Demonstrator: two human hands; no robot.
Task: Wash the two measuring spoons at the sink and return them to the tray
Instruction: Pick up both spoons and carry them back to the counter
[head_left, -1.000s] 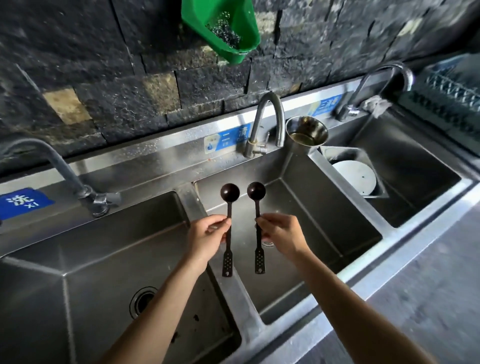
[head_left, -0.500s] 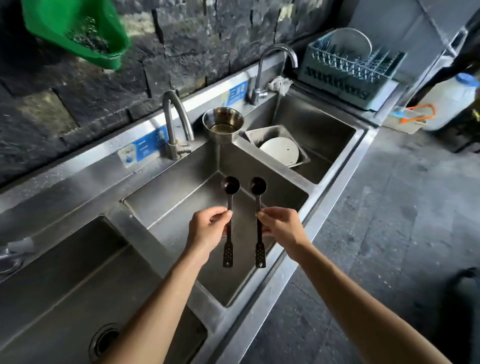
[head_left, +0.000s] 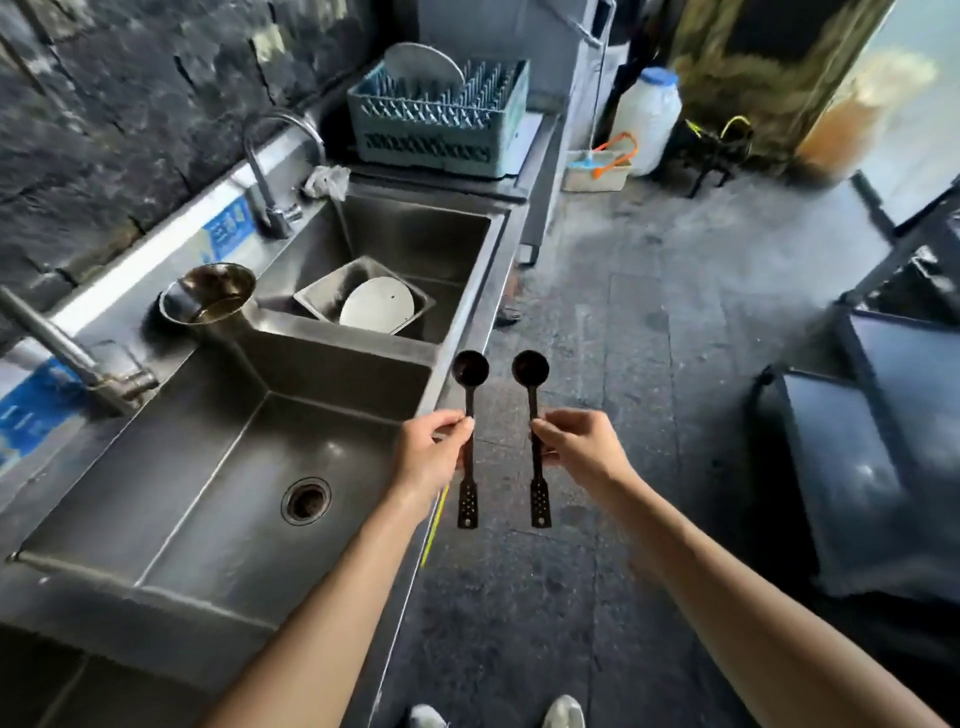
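I hold two dark measuring spoons upright, bowls up, side by side. My left hand (head_left: 431, 457) pinches the stem of the left spoon (head_left: 468, 384). My right hand (head_left: 582, 449) pinches the stem of the right spoon (head_left: 531, 382). Both spoons hang over the grey floor, just right of the steel sink's front rim (head_left: 452, 364). The middle basin (head_left: 234, 467) lies to my left, with its drain showing. The tray for the spoons is not something I can pick out.
A metal pan with a white plate (head_left: 376, 304) sits in the far basin. A steel bowl (head_left: 210, 296) stands on the divider, and taps (head_left: 270, 171) rise behind. A blue dish rack (head_left: 441, 119) sits past the sink. Dark bins (head_left: 872, 467) stand at right.
My view has swung right, away from the sink. The spoons, held the same way, were over the middle basin and are now over the floor beside the sink's edge.
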